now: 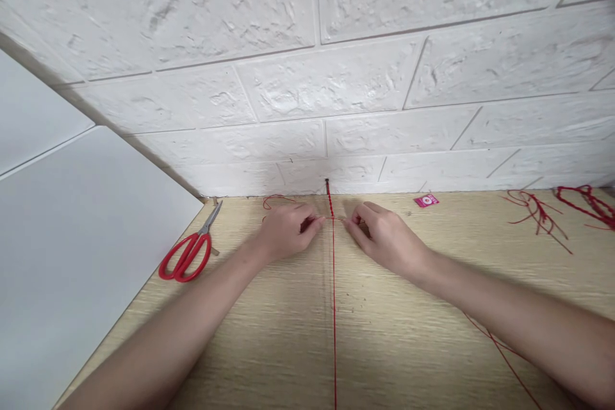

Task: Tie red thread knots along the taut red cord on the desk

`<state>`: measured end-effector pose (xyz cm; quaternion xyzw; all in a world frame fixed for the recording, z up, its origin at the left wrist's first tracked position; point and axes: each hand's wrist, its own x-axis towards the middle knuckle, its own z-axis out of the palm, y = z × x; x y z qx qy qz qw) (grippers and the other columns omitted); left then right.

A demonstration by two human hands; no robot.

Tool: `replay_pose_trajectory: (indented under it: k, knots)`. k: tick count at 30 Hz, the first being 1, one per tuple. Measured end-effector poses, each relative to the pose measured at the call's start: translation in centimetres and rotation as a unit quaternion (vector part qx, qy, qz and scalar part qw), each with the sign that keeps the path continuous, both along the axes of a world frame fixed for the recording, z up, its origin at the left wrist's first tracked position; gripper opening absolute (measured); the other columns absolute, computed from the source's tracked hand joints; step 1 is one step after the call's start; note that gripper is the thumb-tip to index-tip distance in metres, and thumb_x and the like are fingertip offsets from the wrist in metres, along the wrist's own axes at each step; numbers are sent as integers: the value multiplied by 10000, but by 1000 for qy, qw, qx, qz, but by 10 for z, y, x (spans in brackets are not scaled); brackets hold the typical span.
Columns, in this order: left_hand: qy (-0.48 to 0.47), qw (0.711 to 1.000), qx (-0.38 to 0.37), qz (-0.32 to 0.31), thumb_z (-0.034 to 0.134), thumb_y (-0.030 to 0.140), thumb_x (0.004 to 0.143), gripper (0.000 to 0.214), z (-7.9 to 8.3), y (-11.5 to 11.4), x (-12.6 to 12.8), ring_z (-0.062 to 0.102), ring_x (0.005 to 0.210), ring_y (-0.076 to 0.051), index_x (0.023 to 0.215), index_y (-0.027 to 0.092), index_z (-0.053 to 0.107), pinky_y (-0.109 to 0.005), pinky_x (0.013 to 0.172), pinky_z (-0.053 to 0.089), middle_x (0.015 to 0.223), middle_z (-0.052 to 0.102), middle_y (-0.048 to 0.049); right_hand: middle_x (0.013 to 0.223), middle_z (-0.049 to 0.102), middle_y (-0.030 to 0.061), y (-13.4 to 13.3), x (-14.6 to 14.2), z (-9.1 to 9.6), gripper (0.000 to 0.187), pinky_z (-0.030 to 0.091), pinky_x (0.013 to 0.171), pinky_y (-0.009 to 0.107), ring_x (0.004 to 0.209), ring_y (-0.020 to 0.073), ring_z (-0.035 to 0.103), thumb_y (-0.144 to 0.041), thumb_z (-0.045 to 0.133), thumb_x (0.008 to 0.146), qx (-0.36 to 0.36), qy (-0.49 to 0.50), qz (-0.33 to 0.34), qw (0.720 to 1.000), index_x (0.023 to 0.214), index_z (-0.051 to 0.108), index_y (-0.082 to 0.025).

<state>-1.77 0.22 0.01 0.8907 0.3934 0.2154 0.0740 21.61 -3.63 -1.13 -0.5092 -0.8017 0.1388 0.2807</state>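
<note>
Red cord [334, 307] center, hung off dark nail [327, 180] at foot of white brick-pattern wall [288, 96], runs straight toward near edge over wood-look table [269, 359]; far end is a knotted stretch [329, 200], small loop at its near end. Left hand [291, 229] just left of cord, thumb and fingers pinched together on thin side strand [341, 218]; right hand [382, 234] just right of cord, fingertips also closed on it, as far as the blur lets me tell. Hands apart, cord between. Thread loop [275, 197] just beyond left hand. Red-handled scissors [187, 253] left, tips pointing far, beside white panel [91, 256]. Pink packet [426, 200] far right of center, frayed red bundle [539, 208] and braided red piece [589, 202] farther right. Loose red threads [512, 359] near right, partly under right forearm
</note>
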Motion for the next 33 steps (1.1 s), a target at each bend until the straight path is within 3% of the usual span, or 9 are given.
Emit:
replay_pose_trajectory:
  k: [10,19,33]
  knots:
    - [25,1000,7,3,491,343,963,403,2,1,2,441,530,-122,596,179,452,-289,563,292,538,488,14,720,486,-1,4,2,0,287,317,592,281,601,139,460,-306,438,1018,23,-7,4,1000,750,375,-222]
    - [28,999,3,-19,475,391,985,451,1,2,1,444,522,-125,586,182,463,-294,559,289,531,511,11,709,481,-7,5,1,-2,334,299,582,280,572,123,418,-323,459,1017,42,2,13,999,714,360,-223]
    - [73,997,28,-29,433,309,1000,425,-3,3,3,518,548,-145,606,179,524,-309,575,321,573,585,-14,731,493,2,7,2,-2,315,329,601,271,615,123,460,-250,428,1031,31,19,35,999,722,455,-200]
